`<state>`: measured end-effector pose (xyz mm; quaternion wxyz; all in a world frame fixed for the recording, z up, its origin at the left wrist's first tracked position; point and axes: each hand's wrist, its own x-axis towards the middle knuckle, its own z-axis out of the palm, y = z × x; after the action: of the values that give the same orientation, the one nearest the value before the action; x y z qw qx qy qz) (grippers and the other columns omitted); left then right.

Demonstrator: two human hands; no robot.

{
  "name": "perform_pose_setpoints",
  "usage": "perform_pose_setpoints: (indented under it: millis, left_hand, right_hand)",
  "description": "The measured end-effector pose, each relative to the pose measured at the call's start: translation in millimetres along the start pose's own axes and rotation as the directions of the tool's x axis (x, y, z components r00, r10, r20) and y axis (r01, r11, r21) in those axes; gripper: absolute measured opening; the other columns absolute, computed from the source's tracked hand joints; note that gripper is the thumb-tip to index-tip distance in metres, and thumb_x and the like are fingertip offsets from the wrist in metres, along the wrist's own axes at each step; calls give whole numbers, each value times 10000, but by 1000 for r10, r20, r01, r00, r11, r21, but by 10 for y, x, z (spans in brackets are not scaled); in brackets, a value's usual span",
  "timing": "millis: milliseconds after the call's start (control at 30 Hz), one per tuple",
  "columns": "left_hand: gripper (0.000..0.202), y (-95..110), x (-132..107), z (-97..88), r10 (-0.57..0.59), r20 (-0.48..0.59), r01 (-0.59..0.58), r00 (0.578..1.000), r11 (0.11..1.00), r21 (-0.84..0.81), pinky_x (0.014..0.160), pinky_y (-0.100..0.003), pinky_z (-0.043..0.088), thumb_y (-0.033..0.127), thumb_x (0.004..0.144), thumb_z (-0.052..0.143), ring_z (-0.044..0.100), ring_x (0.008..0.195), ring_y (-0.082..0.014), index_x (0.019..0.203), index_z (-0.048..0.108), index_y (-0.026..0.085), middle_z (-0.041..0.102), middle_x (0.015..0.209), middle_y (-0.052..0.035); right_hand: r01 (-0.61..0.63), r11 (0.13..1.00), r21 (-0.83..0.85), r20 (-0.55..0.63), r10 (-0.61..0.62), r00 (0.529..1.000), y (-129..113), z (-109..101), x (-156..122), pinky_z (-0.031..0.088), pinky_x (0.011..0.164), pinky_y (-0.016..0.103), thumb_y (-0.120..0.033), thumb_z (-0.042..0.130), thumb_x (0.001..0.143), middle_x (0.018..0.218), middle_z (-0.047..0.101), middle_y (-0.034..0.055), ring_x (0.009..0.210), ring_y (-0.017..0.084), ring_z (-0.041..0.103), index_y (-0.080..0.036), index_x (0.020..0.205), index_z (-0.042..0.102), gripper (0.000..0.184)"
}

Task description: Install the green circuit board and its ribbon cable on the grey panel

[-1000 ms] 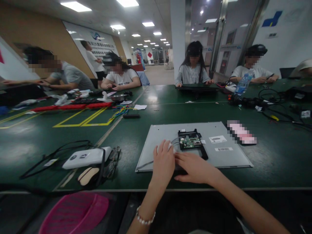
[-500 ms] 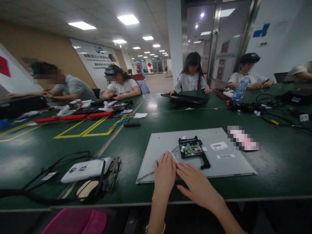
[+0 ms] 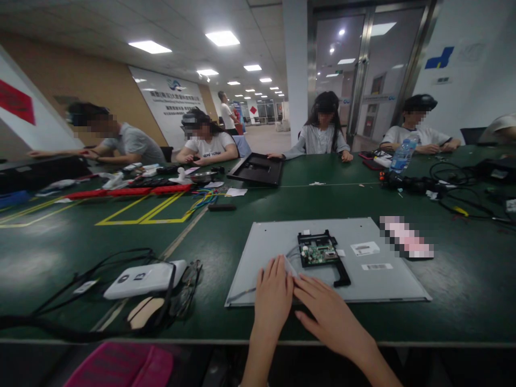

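Green table: the green table (image 3: 463, 301) spreads under everything here, its near edge running across in front of the person.
Grey panel: the grey panel (image 3: 377, 287) lies flat on the table, long axis left to right; both hands reach over its near edge, left of its middle.
Right hand: the right hand (image 3: 324, 306) slants in from the right, fingers long and together, not clenched, its tips meeting the left hand's.
Left hand: the left hand (image 3: 274, 293) points away from the person, nearly straight, fingers flat, palm down, over the panel's left part.
Black bracket: the black bracket (image 3: 343, 274) sits on the panel, ahead and to the right of the left hand, just ahead of the right, which is nearer.
Circuit board: the green circuit board (image 3: 319, 252) lies within the bracket, apart from all fingertips.
White strip: a small white strip (image 3: 291, 267) shows between the two hands' fingertips; whether they pinch it or only press on it cannot be told.
Grey wires: thin grey wires (image 3: 293, 251) run from the board's left side towards the left fingertips.
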<state>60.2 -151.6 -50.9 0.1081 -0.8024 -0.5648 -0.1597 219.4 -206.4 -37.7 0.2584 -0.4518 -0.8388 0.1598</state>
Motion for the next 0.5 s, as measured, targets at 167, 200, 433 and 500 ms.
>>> perform_pose_setpoints:
  millis: [167,200,433,500]
  left_hand:
    - [441,-16,-14,20,-5,-13,5,1000,1000,-11,1038,-455,382,243,957,314,460,1288,-258,1348,466,107,522,1362,-133]
    - [436,-18,-16,21,-2,-14,2,1000,1000,-11,1039,-454,382,243,957,315,460,1288,-256,1342,472,112,522,1362,-131]
    - [413,-17,-6,-9,-8,8,8,1000,1000,-21,1042,-448,383,220,944,334,445,1300,-246,1307,508,130,493,1391,-128]
    - [403,-17,5,-18,-16,14,16,1000,1000,-27,1039,-443,385,221,938,345,451,1294,-247,1287,526,133,474,1406,-131]
  right_hand:
    - [1,1000,7,7,-1,1000,1,-2,3,303,1140,439,-252,503,880,1465,424,36,1357,227,359,-233,1423,409,551]
    - [0,1000,4,7,0,1000,2,2,3,305,1139,441,-249,505,878,1466,422,35,1358,229,358,-233,1424,408,555]
    - [-5,1000,-1,-2,5,1000,-4,21,-7,320,1133,435,-234,508,871,1461,429,36,1351,231,370,-224,1425,409,563]
    - [-6,1000,1,-7,6,1000,-14,14,-7,326,1129,438,-228,507,868,1457,434,37,1347,234,376,-223,1418,420,556]
